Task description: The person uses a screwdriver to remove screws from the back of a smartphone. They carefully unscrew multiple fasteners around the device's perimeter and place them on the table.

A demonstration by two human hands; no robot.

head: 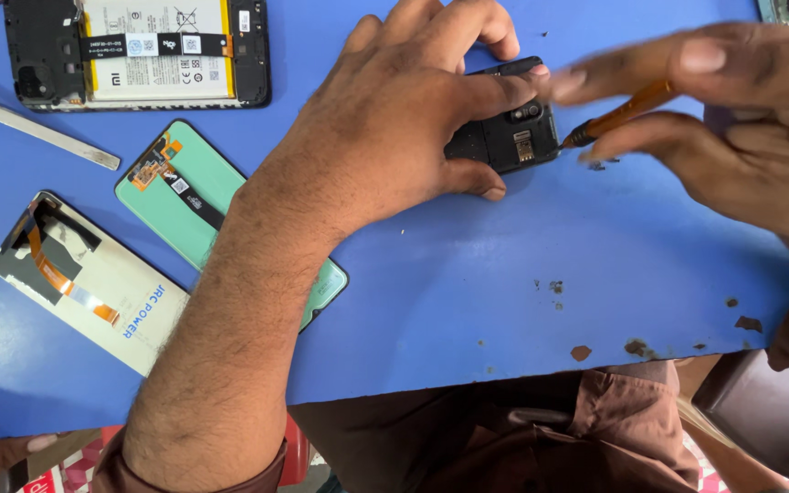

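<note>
On the blue worktop [504, 274], toward its far edge, lies our black phone [509, 137], back cover off and its insides showing. Our left hand [394, 128] lies over its left part, fingers curled along the far edge and thumb pressed against the near edge, pinning it flat. Just to the right, our right hand [741, 128] pinches an orange-handled screwdriver [618, 114] between thumb and fingers, its tip at the phone's right edge. Well to the left lie a green display panel [184, 187], partly under our left forearm, and a pale panel [93, 283] with an orange ribbon. Beyond them lie a metal strip [38, 130] and a second opened phone [139, 50] with its battery showing.
</note>
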